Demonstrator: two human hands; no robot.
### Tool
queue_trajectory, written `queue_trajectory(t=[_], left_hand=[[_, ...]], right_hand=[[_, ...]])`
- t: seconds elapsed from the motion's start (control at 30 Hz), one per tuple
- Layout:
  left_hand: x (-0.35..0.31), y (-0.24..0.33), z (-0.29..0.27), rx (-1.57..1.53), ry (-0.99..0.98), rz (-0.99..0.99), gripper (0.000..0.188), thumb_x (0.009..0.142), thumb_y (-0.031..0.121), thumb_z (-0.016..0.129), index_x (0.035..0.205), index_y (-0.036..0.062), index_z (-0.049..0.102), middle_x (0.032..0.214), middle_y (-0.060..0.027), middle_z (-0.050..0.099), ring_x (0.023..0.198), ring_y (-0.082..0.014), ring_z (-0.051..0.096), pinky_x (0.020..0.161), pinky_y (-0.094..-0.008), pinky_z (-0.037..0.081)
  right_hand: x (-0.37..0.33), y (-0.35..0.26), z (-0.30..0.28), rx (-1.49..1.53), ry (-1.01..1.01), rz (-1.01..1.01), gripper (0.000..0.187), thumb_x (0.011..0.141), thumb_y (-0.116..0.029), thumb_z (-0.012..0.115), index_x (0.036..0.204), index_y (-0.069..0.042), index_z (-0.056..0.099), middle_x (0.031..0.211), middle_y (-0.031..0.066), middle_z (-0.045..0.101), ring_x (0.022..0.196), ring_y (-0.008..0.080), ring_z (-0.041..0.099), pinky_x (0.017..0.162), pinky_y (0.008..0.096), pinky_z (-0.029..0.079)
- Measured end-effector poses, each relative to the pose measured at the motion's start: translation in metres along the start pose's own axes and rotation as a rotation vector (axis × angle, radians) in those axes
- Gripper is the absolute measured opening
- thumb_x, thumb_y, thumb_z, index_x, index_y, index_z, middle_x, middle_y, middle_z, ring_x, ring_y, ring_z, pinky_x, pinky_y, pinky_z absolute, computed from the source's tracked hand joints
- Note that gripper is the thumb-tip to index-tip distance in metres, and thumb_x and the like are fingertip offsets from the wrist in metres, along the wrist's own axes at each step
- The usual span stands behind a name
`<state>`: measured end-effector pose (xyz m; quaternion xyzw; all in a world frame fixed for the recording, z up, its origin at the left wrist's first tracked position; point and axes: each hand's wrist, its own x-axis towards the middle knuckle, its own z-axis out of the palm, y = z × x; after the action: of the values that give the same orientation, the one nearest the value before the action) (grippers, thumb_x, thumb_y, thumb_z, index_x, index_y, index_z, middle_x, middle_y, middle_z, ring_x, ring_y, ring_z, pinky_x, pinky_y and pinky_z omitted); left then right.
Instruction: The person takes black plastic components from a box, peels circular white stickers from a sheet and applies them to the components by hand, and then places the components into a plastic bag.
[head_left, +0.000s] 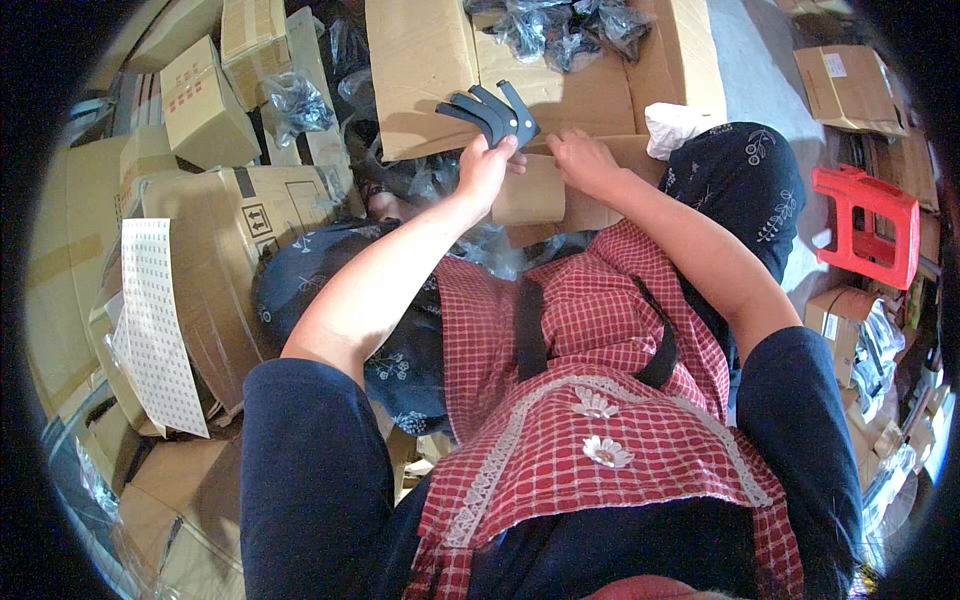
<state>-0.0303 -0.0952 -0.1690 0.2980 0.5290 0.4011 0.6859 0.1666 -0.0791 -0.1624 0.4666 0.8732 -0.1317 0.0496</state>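
Observation:
My left hand point(487, 170) grips several dark, curved flat pieces point(505, 118), fanned out with their narrow ends pointing up and away. Pale round spots show on two of them. Close by on the right, my right hand point(585, 163) has its fingers curled together near the wide end of the pieces, over the edge of a cardboard flap. What those fingers hold, if anything, is hidden. Beyond both hands lies an open cardboard box point(425, 60), with clear plastic bags point(570, 30) of dark items inside it.
Closed cartons point(205, 105) are stacked at the left. A printed label sheet point(160, 325) lies on a large carton. Crumpled white material point(680, 128) sits by my right knee. On the far right are a red plastic stool point(870, 225) and another carton point(850, 90).

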Motion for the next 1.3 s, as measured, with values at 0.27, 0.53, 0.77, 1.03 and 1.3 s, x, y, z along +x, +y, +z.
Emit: queue_trajectory(t=[0.27, 0.53, 0.77, 1.03, 1.3], left_hand=[[-0.002, 0.008, 0.007, 0.032, 0.016, -0.007, 0.023, 0.094, 0.017, 0.059, 0.111, 0.0008, 0.058, 0.096, -0.0068, 0.064, 0.08, -0.0173, 0.064, 0.07, -0.0319, 0.054], [0.001, 0.008, -0.004, 0.162, 0.125, 0.11, 0.017, 0.087, 0.01, 0.064, 0.098, -0.0032, 0.065, 0.084, -0.0112, 0.069, 0.07, -0.0195, 0.068, 0.063, -0.0319, 0.056], [-0.009, 0.029, 0.012, 0.143, 0.001, 0.005, 0.019, 0.082, 0.005, 0.069, 0.097, -0.0067, 0.068, 0.085, -0.0119, 0.071, 0.073, -0.0188, 0.069, 0.067, -0.0302, 0.058], [-0.016, 0.043, 0.026, 0.027, -0.071, -0.074, 0.019, 0.081, -0.004, 0.065, 0.099, -0.0079, 0.066, 0.09, -0.0127, 0.07, 0.076, -0.0201, 0.069, 0.069, -0.0307, 0.06], [-0.016, 0.043, 0.028, 0.016, -0.122, -0.084, 0.018, 0.081, -0.005, 0.062, 0.098, -0.0103, 0.065, 0.087, -0.0139, 0.07, 0.075, -0.0223, 0.07, 0.066, -0.0324, 0.06]], right_hand=[[-0.001, 0.013, 0.001, -0.126, 0.17, -0.503, 0.013, 0.072, -0.012, 0.06, 0.084, -0.006, 0.059, 0.082, 0.0107, 0.06, 0.083, 0.0298, 0.063, 0.066, 0.0404, 0.055], [0.004, -0.015, -0.052, 0.151, 0.217, -0.527, 0.012, 0.075, -0.012, 0.06, 0.085, -0.007, 0.061, 0.084, 0.011, 0.063, 0.083, 0.0317, 0.063, 0.071, 0.0414, 0.054], [0.024, 0.011, -0.093, 0.471, 0.183, -0.176, 0.017, 0.082, -0.016, 0.065, 0.089, -0.002, 0.062, 0.082, 0.0154, 0.065, 0.076, 0.0314, 0.065, 0.068, 0.0385, 0.051], [0.025, 0.007, -0.09, 0.301, 0.241, -0.257, 0.016, 0.083, -0.017, 0.062, 0.087, -0.002, 0.059, 0.08, 0.0154, 0.063, 0.075, 0.0342, 0.063, 0.067, 0.0414, 0.05], [0.025, 0.002, -0.101, 0.222, 0.257, -0.041, 0.023, 0.081, -0.025, 0.068, 0.081, -0.004, 0.059, 0.074, 0.0141, 0.064, 0.072, 0.0348, 0.063, 0.064, 0.0427, 0.05]])
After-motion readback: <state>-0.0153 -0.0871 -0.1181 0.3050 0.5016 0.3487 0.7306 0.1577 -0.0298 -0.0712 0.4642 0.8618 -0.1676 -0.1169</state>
